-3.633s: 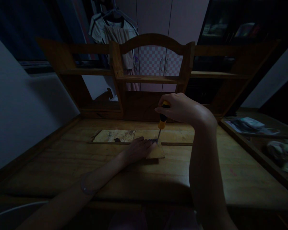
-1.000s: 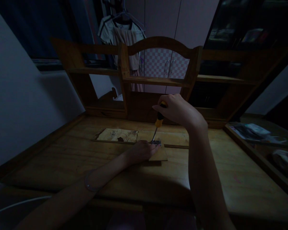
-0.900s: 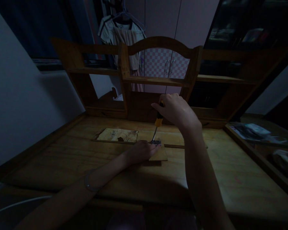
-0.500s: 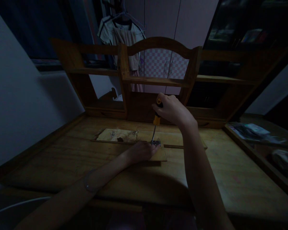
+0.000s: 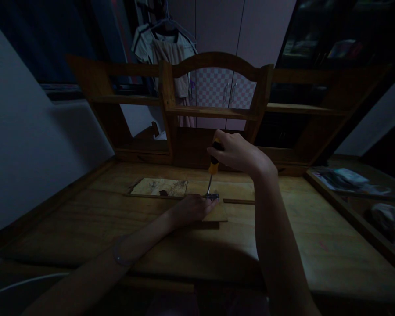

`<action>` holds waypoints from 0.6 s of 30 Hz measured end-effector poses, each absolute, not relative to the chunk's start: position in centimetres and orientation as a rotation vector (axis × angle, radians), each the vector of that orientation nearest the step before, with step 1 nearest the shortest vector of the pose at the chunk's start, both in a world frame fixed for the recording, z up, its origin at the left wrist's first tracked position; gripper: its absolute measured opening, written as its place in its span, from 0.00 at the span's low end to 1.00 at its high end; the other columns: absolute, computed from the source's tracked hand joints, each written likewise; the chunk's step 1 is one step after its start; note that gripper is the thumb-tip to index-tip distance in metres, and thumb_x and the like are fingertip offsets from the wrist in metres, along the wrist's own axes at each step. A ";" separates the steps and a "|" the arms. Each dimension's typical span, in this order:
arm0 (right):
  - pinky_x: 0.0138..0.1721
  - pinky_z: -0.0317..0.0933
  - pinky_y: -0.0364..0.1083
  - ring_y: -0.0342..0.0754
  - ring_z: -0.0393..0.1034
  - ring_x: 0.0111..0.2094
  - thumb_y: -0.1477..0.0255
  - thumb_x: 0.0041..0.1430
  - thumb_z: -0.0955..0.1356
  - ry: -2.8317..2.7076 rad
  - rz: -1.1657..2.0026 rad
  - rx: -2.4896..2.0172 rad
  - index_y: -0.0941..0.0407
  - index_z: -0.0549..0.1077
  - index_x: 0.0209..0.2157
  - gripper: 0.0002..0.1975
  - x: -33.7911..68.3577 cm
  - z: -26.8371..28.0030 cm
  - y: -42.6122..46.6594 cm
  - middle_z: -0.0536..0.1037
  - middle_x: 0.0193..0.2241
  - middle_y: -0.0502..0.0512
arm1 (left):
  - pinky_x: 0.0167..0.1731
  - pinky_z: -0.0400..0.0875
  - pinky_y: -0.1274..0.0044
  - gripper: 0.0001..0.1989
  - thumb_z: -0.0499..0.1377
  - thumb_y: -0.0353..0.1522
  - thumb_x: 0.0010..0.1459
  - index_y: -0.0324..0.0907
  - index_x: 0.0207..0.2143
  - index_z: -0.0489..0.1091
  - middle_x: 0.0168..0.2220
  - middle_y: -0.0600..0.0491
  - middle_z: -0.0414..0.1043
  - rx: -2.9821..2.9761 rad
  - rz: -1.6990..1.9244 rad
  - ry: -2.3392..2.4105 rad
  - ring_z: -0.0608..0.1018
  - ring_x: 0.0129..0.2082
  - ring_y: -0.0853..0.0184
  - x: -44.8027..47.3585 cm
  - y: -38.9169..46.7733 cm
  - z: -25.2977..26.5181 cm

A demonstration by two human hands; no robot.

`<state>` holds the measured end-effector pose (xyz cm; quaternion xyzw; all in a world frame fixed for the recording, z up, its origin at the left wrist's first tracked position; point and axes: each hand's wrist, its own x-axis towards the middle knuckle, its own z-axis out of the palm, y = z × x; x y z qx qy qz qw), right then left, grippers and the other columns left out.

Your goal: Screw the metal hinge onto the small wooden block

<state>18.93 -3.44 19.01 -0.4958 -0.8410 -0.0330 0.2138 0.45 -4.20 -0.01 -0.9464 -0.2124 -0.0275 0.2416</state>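
Observation:
My right hand (image 5: 232, 151) is closed around the black and yellow handle of a screwdriver (image 5: 213, 168). The screwdriver stands nearly upright, its shaft pointing down at a small shiny metal hinge (image 5: 212, 196). My left hand (image 5: 191, 208) holds the hinge against a small wooden board (image 5: 219, 213), fingertips at the hinge's edge; some of its fingers are hidden. Behind lies a long, thin wooden strip (image 5: 238, 191), crossed by the small board. Whether the tip sits in a screw is too small to tell.
A stained, torn-edged pale piece (image 5: 158, 187) lies on the strip's left part. The wooden desktop (image 5: 303, 232) carries a shelf unit (image 5: 213, 112) along its back. Papers and plastic bags (image 5: 352, 177) lie at the right. A white cable (image 5: 29, 281) runs at lower left.
My right wrist has turned slightly outward to the right, the hand still around the screwdriver handle. My left hand stays at the hinge. The whole view has shifted a little.

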 end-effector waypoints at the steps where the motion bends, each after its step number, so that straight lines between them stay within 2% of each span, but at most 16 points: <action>1: 0.37 0.59 0.49 0.56 0.71 0.39 0.63 0.65 0.62 -2.339 -0.112 -1.369 0.58 0.70 0.43 0.14 19.0 19.0 -3.5 0.77 0.36 0.62 | 0.33 0.71 0.74 0.22 0.48 0.24 0.67 0.34 0.63 0.57 0.42 0.45 0.75 -2.587 -0.076 -0.584 0.78 0.36 0.65 0.5 -4.2 0.1; 9: 0.32 0.56 0.48 0.56 0.72 0.36 0.63 0.65 0.64 -2.376 -0.138 -1.357 0.57 0.70 0.40 0.12 18.8 19.4 -4.3 0.77 0.34 0.61 | 0.31 0.71 0.73 0.20 0.47 0.25 0.68 0.35 0.61 0.60 0.41 0.45 0.75 -2.581 -0.106 -0.601 0.78 0.34 0.64 0.6 -4.5 0.5; 18: 0.32 0.57 0.47 0.54 0.73 0.35 0.65 0.65 0.65 -2.377 -0.156 -1.335 0.57 0.71 0.39 0.10 18.7 19.1 -4.0 0.77 0.32 0.59 | 0.31 0.71 0.73 0.20 0.47 0.24 0.68 0.35 0.61 0.59 0.40 0.46 0.76 -2.637 -0.104 -0.639 0.78 0.33 0.64 0.7 -4.7 0.9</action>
